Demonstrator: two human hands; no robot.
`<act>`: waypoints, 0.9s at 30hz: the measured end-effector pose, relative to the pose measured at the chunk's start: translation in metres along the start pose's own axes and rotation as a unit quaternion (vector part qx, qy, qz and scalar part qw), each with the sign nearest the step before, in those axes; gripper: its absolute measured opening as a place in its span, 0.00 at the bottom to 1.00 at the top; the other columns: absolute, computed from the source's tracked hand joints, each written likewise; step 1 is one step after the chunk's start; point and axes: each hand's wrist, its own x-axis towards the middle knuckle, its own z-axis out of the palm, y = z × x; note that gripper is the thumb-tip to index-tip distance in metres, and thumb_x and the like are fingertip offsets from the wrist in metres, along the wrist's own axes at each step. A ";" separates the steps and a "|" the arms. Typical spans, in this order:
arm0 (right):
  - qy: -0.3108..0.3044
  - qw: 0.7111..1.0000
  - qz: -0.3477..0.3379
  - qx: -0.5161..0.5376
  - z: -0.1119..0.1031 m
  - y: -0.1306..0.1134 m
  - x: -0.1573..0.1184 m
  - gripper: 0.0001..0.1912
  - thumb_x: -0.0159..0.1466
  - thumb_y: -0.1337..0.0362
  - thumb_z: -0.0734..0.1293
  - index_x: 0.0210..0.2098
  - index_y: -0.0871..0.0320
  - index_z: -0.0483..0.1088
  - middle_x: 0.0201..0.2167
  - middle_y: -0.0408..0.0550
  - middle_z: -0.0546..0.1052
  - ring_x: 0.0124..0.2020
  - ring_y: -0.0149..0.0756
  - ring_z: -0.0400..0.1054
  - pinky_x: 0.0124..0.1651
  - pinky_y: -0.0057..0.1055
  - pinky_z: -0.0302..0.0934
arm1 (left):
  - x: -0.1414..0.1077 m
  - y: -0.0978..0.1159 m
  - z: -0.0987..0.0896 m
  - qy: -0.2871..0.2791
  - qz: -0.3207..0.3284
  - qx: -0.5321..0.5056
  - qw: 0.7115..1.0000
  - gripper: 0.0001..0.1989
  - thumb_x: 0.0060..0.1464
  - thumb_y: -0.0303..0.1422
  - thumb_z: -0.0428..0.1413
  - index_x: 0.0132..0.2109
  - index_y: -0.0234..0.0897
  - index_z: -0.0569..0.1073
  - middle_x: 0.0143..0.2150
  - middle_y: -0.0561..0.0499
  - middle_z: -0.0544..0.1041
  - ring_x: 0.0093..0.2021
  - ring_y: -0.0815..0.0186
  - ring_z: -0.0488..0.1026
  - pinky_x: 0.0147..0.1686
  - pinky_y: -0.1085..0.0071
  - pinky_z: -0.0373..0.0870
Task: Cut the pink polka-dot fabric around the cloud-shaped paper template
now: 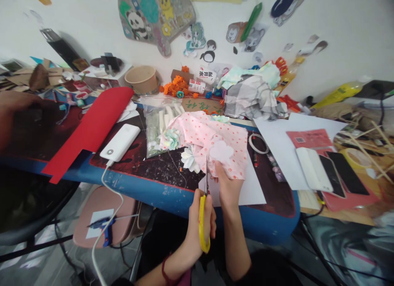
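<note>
My left hand grips yellow-handled scissors, blades pointing up into the lower edge of a pink dotted sheet. My right hand holds that sheet from below, right beside the blades, with the thumb close to a pale pink scalloped shape lying on it. The sheet hangs over the near edge of the blue-rimmed table, partly on a white paper. A white paper flower sits just left of the scissors.
A red card sheet, a white power bank with its cable, and a plastic bag lie to the left. Tape roll, phones and papers sit to the right. Another person's hand is at far left. A pink stool stands below.
</note>
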 end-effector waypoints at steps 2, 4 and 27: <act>0.004 1.000 0.000 0.003 0.000 -0.001 -0.001 0.38 0.58 0.52 0.75 0.63 0.63 0.67 0.49 0.59 0.81 0.54 0.50 0.76 0.59 0.52 0.71 | -0.002 0.002 0.001 -0.002 0.004 0.008 1.000 0.35 0.46 0.68 0.58 0.34 0.40 0.58 0.16 0.64 0.62 0.09 0.78 0.55 0.07 0.83 0.50; 0.013 1.000 -0.004 0.006 0.001 -0.002 -0.002 0.38 0.58 0.54 0.76 0.64 0.63 0.67 0.55 0.60 0.78 0.59 0.49 0.73 0.66 0.52 0.65 | -0.003 0.002 0.001 -0.004 0.006 0.014 1.000 0.34 0.46 0.67 0.58 0.34 0.40 0.58 0.16 0.64 0.62 0.09 0.78 0.56 0.08 0.82 0.52; 0.037 0.998 -0.050 0.015 0.005 -0.001 -0.003 0.34 0.62 0.55 0.73 0.64 0.61 0.66 0.61 0.59 0.74 0.62 0.46 0.70 0.69 0.49 0.62 | 0.003 -0.018 -0.024 -0.074 0.016 0.010 0.997 0.25 0.58 0.56 0.59 0.44 0.43 0.59 0.33 0.58 0.68 0.21 0.79 0.60 0.18 0.83 0.55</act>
